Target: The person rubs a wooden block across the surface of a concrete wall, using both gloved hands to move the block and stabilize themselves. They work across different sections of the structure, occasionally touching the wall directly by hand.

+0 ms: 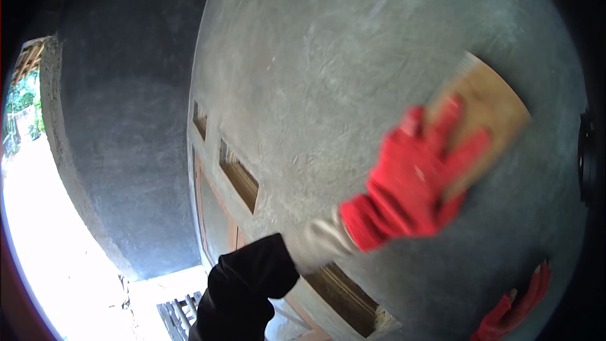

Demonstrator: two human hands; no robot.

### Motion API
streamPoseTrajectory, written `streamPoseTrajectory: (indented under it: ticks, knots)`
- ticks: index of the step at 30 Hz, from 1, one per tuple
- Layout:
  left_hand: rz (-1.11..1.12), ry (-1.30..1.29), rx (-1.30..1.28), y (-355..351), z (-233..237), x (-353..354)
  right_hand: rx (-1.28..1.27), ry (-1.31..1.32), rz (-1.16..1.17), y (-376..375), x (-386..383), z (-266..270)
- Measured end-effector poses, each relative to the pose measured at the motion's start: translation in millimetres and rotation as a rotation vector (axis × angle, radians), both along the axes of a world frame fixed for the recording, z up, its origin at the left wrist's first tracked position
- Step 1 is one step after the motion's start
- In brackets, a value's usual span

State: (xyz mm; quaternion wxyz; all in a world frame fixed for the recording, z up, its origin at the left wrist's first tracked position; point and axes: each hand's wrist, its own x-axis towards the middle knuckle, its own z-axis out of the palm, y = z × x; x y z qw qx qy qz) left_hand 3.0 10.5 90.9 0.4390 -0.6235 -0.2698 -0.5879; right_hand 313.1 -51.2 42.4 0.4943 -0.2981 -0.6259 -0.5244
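Note:
My left hand, in a red glove and slightly blurred, holds a flat tan board with a curved outer edge. Its fingers spread across the board's face, which lies against or close over the grey plastered wall. Behind that glove the forearm shows a pale cuff and a black sleeve. Low at the right edge is my right hand, also red-gloved, its fingers stretched upward over the wall and apart from the thumb. Nothing shows in it, and its lower part is cut off by the frame.
Rectangular recesses with wooden frames run diagonally along the wall's lower left, one below my left forearm. A darker wall meets it at the left, beside a bright opening. A round black object sits at the far right.

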Motion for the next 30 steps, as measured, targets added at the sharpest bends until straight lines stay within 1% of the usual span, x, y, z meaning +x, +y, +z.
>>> streamPoseTrajectory:
  ticks: [1, 2, 3, 4, 5, 6, 8, 10, 12, 15, 17, 18, 19, 20, 22, 24, 26, 27, 29, 30]
  knots:
    - [0.059, -0.080, -0.073, -3, -2, -15, -0.021, -0.011, -0.002, 3, 9, -3]
    - [0.136, -0.219, -0.062, 7, -1, -39, -0.055, -0.009, -0.024, 10, 20, -7]
    - [0.025, -0.406, 0.011, 33, -1, -66, -0.092, -0.006, -0.049, 15, 30, -12]
    - [0.061, -0.528, 0.061, 47, 0, -92, -0.110, -0.008, -0.057, 16, 33, -13]
    - [0.048, -0.704, -0.038, 46, 2, -105, -0.099, -0.001, -0.057, 17, 31, -12]
    - [0.049, -0.699, -0.056, 49, -4, -99, -0.086, 0.009, -0.054, 18, 31, -13]
    - [0.105, -0.558, 0.068, 48, -14, -71, -0.091, 0.004, -0.051, 22, 35, -14]
    - [0.045, -0.356, -0.135, 1, -32, -10, -0.094, -0.022, -0.041, 24, 37, -12]
    - [-0.020, 0.024, -0.167, -23, -63, 32, -0.080, -0.012, -0.043, 20, 41, -13]
    - [-0.005, 0.035, -0.117, -21, -84, 17, -0.072, -0.016, -0.085, 20, 48, -14]
    - [0.026, -0.228, -0.206, -5, -85, -25, -0.081, -0.016, -0.081, 22, 52, -14]
    - [0.008, -0.415, -0.138, 11, -85, -45, -0.082, -0.007, -0.075, 22, 54, -14]
    - [0.036, -0.603, -0.076, 29, -86, -64, -0.095, -0.005, -0.080, 22, 54, -13]
    - [0.064, -0.750, -0.115, 32, -82, -69, -0.085, -0.001, -0.096, 22, 52, -13]
    - [0.104, -0.653, -0.062, 31, -89, -51, -0.072, 0.012, -0.109, 22, 51, -15]
    - [0.019, -0.436, -0.227, -4, -96, -5, -0.072, -0.004, -0.093, 23, 53, -13]
    - [-0.001, -0.106, -0.192, -25, -119, 36, -0.061, 0.004, -0.092, 24, 49, -15]
    - [0.001, -0.120, -0.195, -25, -125, 33, -0.041, 0.019, -0.095, 24, 47, -15]
    - [-0.058, -0.031, -0.203, -24, -138, 22, -0.025, 0.009, -0.094, 26, 43, -14]
    - [-0.010, -0.182, -0.246, -20, -143, 5, -0.012, 0.019, -0.099, 25, 43, -14]
